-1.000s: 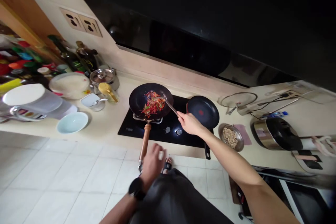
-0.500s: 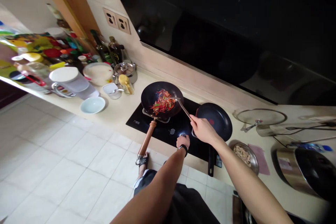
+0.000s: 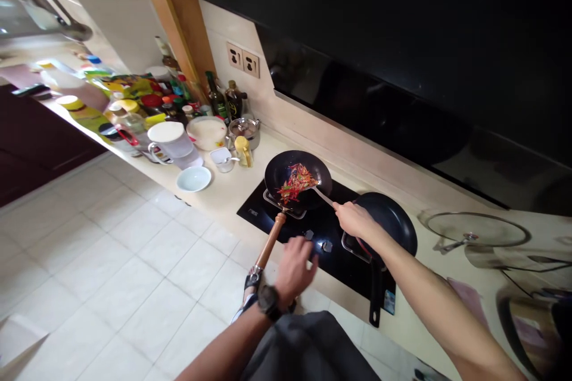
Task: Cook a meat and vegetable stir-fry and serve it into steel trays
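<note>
One hand holds a spatula in the wok.

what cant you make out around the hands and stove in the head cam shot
Head view:
The right hand covers the end of the metal spatula, so the grip is hidden.
The left hand is motion-blurred, so its fingers are unclear.
The metal pot is cut off by the right edge.
The label on the glass bottle is too small to read.
</note>
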Motion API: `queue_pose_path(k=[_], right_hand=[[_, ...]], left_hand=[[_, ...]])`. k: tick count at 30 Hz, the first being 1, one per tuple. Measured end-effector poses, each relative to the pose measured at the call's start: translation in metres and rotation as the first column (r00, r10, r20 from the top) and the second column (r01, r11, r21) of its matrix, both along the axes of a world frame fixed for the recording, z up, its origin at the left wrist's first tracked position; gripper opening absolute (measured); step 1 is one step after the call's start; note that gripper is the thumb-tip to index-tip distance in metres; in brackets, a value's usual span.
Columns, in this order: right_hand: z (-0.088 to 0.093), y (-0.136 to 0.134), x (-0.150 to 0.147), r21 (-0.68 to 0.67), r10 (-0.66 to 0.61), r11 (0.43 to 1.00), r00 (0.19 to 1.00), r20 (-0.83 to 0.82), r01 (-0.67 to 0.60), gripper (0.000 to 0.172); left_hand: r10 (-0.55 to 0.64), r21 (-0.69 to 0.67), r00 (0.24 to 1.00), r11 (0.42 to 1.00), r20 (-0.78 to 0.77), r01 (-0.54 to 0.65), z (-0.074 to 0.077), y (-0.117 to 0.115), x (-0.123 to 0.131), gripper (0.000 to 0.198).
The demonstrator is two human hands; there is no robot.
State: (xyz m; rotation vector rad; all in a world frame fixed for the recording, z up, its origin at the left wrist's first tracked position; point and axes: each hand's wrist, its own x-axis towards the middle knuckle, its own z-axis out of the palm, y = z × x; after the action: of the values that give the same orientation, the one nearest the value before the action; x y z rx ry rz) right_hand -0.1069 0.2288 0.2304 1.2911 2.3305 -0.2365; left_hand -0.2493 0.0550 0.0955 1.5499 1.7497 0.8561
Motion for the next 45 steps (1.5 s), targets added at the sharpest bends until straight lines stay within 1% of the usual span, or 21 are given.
queue_pose_path(k=[1, 2, 3, 4, 5, 7, 8, 10, 12, 14, 17, 19, 21, 26, 29, 33, 35, 36, 41, 43, 45], right_hand=[[-0.009, 0.003, -0.005, 0.005, -0.022, 1.0, 0.999, -0.031, 0.022, 0.039], [-0.018, 0.006, -0.01, 0.005, -0.05, 0.999, 0.997, -0.064, 0.051, 0.041], [-0.027, 0.009, -0.017, 0.0, -0.083, 0.996, 0.992, -0.097, 0.084, 0.041], [-0.034, 0.011, -0.025, -0.008, -0.117, 0.993, 0.985, -0.123, 0.117, 0.041], [-0.04, 0.012, -0.034, -0.017, -0.147, 0.989, 0.979, -0.141, 0.146, 0.041], [-0.048, 0.009, -0.053, -0.03, -0.183, 0.983, 0.972, -0.147, 0.181, 0.042], [-0.05, 0.005, -0.061, -0.037, -0.187, 0.982, 0.972, -0.141, 0.183, 0.042], [-0.045, -0.008, -0.071, -0.05, -0.17, 0.985, 0.978, -0.123, 0.165, 0.042], [-0.028, -0.023, -0.071, -0.064, -0.122, 0.991, 0.988, -0.099, 0.116, 0.04], [-0.002, -0.036, -0.066, -0.075, -0.059, 0.996, 0.996, -0.067, 0.054, 0.036], [0.035, -0.048, -0.064, -0.119, -0.004, 0.993, 1.0, -0.001, 0.004, 0.03], [0.043, -0.05, -0.071, -0.159, 0.004, 0.987, 0.999, 0.048, 0.003, 0.026], [0.036, -0.045, -0.082, -0.156, -0.003, 0.988, 0.999, 0.049, 0.01, 0.026], [-0.003, -0.012, -0.095, -0.02, -0.152, 0.988, 0.986, -0.067, 0.151, 0.036], [-0.02, 0.005, -0.103, 0.027, -0.197, 0.979, 0.976, -0.09, 0.201, 0.04], [-0.032, 0.0, -0.111, -0.015, -0.191, 0.982, 0.979, -0.066, 0.19, 0.04], [-0.026, -0.011, -0.105, -0.05, -0.168, 0.985, 0.984, -0.054, 0.165, 0.038], [-0.019, -0.016, -0.099, -0.063, -0.15, 0.987, 0.988, -0.049, 0.146, 0.036], [0.033, -0.034, -0.073, -0.138, -0.053, 0.989, 0.998, 0.024, 0.056, 0.03], [0.039, -0.035, -0.074, -0.166, -0.045, 0.985, 0.997, 0.059, 0.054, 0.027], [0.031, -0.031, -0.081, -0.151, -0.059, 0.986, 0.997, 0.053, 0.067, 0.027]], left_hand=[[0.173, 0.024, 0.985, 0.985, -0.027, -0.172, 0.001, -0.009, -0.025, 0.029], [0.277, -0.002, 0.96, 0.961, -0.04, -0.277, 0.0, -0.014, -0.048, 0.037], [0.3, -0.078, 0.954, 0.951, 0.0, -0.299, -0.003, -0.017, -0.068, 0.041], [0.3, -0.201, 0.95, 0.939, 0.082, -0.279, -0.008, -0.016, -0.084, 0.04], [0.292, -0.337, 0.937, 0.916, 0.193, -0.216, -0.014, -0.014, -0.094, 0.036], [0.322, -0.525, 0.845, 0.849, 0.426, -0.059, -0.029, -0.008, -0.103, 0.026], [0.357, -0.566, 0.778, 0.825, 0.517, -0.002, -0.035, -0.005, -0.102, 0.024], [0.399, -0.574, 0.636, 0.815, 0.66, 0.084, -0.046, -0.002, -0.099, 0.029], [0.402, -0.552, 0.52, 0.817, 0.754, 0.169, -0.051, -0.002, -0.096, 0.034], [0.408, -0.545, 0.463, 0.811, 0.787, 0.211, -0.052, -0.004, -0.095, 0.036], [0.434, -0.562, 0.467, 0.808, 0.77, 0.177, -0.05, -0.005, -0.095, 0.035], [0.445, -0.569, 0.471, 0.807, 0.762, 0.158, -0.047, -0.005, -0.094, 0.034], [0.44, -0.562, 0.473, 0.813, 0.763, 0.149, -0.043, -0.006, -0.094, 0.033], [0.417, -0.548, 0.503, 0.825, 0.757, 0.139, -0.035, -0.007, -0.096, 0.027], [0.406, -0.544, 0.52, 0.827, 0.751, 0.139, -0.034, -0.008, -0.098, 0.024], [0.414, -0.55, 0.522, 0.824, 0.746, 0.133, -0.037, -0.007, -0.098, 0.025], [0.42, -0.556, 0.517, 0.82, 0.746, 0.137, -0.038, -0.007, -0.098, 0.027], [0.422, -0.559, 0.516, 0.818, 0.745, 0.139, -0.039, -0.007, -0.098, 0.028], [0.416, -0.558, 0.522, 0.817, 0.745, 0.146, -0.039, -0.007, -0.099, 0.026], [0.418, -0.562, 0.521, 0.813, 0.744, 0.151, -0.039, -0.007, -0.1, 0.025], [0.42, -0.563, 0.519, 0.812, 0.745, 0.151, -0.041, -0.007, -0.1, 0.025]])
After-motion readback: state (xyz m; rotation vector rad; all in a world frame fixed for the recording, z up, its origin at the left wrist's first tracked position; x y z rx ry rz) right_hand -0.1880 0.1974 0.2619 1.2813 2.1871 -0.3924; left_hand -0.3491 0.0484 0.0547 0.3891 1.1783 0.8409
